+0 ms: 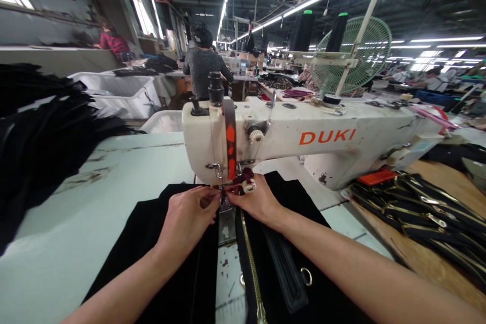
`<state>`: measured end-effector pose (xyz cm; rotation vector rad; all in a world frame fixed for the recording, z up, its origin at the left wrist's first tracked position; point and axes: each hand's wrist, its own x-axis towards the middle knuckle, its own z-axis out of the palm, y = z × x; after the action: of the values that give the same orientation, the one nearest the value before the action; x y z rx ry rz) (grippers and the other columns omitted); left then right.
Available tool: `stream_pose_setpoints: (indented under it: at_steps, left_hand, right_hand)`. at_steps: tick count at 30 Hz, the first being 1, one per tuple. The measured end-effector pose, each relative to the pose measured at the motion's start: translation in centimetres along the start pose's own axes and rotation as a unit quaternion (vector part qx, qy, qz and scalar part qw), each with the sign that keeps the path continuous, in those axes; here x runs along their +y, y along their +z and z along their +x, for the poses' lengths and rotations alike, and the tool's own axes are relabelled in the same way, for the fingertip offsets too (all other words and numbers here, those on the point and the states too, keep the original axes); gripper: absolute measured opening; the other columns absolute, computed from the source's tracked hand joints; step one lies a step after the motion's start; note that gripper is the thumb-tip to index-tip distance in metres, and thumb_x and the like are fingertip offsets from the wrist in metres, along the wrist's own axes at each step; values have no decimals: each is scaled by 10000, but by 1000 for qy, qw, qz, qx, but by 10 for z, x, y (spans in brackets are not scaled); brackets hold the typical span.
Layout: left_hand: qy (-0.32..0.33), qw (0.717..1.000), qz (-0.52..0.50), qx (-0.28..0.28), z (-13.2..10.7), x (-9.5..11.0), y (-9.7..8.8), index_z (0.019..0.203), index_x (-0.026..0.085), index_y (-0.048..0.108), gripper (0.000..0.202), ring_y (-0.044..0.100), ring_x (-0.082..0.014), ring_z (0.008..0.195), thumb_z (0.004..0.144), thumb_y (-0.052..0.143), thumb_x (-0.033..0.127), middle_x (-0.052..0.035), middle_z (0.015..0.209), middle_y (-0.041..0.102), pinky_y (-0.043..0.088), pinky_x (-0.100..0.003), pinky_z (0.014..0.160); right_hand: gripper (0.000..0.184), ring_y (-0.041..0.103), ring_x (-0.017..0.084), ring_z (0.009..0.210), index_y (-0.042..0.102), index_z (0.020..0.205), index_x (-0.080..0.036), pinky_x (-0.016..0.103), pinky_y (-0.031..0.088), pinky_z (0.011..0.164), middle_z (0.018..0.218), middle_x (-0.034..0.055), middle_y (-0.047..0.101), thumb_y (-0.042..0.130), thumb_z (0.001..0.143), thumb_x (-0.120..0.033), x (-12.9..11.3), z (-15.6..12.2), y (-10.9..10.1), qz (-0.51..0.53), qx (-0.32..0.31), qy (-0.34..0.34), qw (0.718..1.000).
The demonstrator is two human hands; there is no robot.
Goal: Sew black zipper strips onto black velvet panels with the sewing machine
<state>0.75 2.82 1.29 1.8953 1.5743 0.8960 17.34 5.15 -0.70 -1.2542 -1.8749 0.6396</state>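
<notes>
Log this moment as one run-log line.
Left hand: at needle, over black fabric | Right hand: touching maroon piece | Machine: DUKI sewing machine

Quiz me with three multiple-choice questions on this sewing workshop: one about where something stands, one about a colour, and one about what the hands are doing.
1. Where does the round green wire fan stand relative to the long white sewing machine?
A) Behind it
B) In front of it
C) Underneath it

2. What colour is the DUKI lettering?
A) Blue
B) Orange
C) Black

3. Where are the left hand and right hand?
A) Far apart
B) Resting on the fan
C) Together under the machine head, above black fabric

Answers:
1. A, it shows beyond the machine's arm.
2. B, orange letters stand out on white.
3. C, the fingertips meet there.
</notes>
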Motion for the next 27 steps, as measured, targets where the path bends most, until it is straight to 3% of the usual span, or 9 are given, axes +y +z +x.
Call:
stream_pose_setpoints:
  at_steps: [8, 15, 22, 27]
  left_hand:
    - [-1, 1000, -19, 0, 0, 1, -1, 783, 196, 756, 327, 643, -169, 459, 761, 533, 435, 14, 607, 697, 516, -239, 508]
    - [-7, 999, -33, -7, 1, -5, -1, 840, 212, 773, 314, 667, -166, 479, 760, 568, 436, 13, 759, 756, 549, -253, 548]
    - [-8, 999, -43, -7, 1, -8, -1, 831, 218, 776, 292, 681, -171, 513, 760, 575, 418, 19, 740, 755, 558, -249, 570]
    - [-10, 999, -47, -4, 1, -7, 0, 793, 223, 768, 293, 677, -171, 507, 761, 561, 428, 23, 709, 747, 555, -243, 551]
  right_hand:
    - [108, 676, 162, 674, 672, 645, -160, 210, 483, 639, 711, 9, 718, 668, 739, -107, -1, 0, 3, -2, 12, 5, 1000]
    - [107, 669, 156, 662, 663, 641, -160, 214, 475, 657, 715, 12, 714, 664, 718, -85, -3, -1, 3, -15, 28, 2, 999]
    - [94, 640, 153, 639, 673, 654, -161, 218, 442, 624, 676, 7, 688, 678, 708, -85, -5, -1, -1, -40, 35, 3, 999]
    - [103, 675, 168, 708, 694, 665, -180, 227, 472, 698, 716, 11, 712, 674, 746, -119, -6, -2, -4, -32, 14, 0, 999]
